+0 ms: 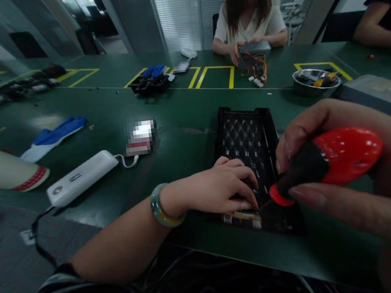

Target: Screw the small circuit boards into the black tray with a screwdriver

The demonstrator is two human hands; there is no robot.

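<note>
In the head view my right hand (pixel 356 155) holds a screwdriver (pixel 346 154) with a red and black handle between thumb and fingers. Its thin shaft points left toward a small circuit board (pixel 242 218) at the near end of a black plastic casing (pixel 244 133). The casing lies flat and has a pattern of raised marks inside. My left hand (pixel 222 186) reaches over it, fingers bent down, thumb and index finger closed together at the board's edge beside the screwdriver tip. What lies between those fingertips is hidden.
A white power bank (pixel 83 178) is cabled to a blurred device (pixel 141 138) on the left, near a blue and white glove (pixel 55 135). A metal bowl (pixel 316 82) of tools stands at right. Across the table, a person (pixel 250 25) handles a metal box with wires (pixel 256 63).
</note>
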